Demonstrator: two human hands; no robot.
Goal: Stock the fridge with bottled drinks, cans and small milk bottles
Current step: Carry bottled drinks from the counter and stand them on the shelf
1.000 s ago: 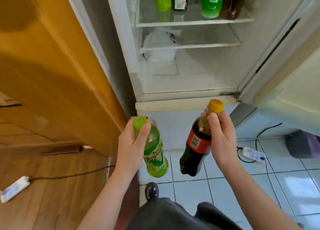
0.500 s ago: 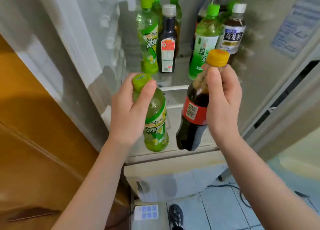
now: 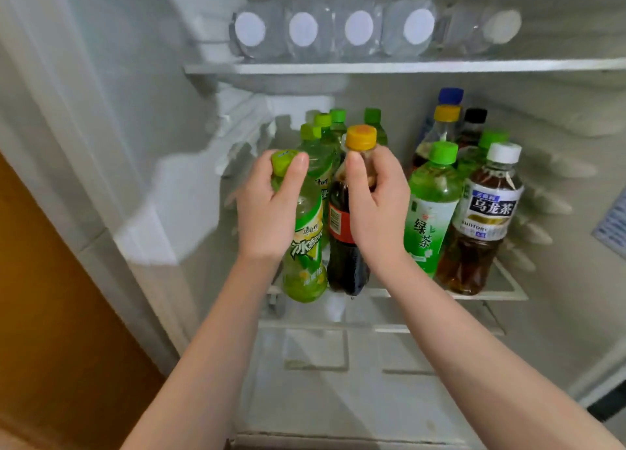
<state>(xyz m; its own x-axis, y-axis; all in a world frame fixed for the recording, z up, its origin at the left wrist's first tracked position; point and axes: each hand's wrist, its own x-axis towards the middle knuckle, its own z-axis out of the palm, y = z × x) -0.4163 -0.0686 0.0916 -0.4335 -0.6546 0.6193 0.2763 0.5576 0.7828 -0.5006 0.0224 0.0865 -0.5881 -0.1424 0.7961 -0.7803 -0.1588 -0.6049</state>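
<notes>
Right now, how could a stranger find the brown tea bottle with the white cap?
Look in the open fridge, at the shelf under the row of white-lidded bottles. At its front right corner, beside a green tea bottle, stands the brown tea bottle. It alone there has a white cap and a blue-white label.

— Is the light good?
— Soft, rather dim. One bright patch lies on the fridge wall (image 3: 149, 232); the bottles (image 3: 430, 205) cast shadows behind them.
— Sharp?
— Slightly blurred; the edges bend.

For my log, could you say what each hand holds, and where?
Left hand: green tea bottle, by the neck. Right hand: cola bottle, by the neck.
</notes>
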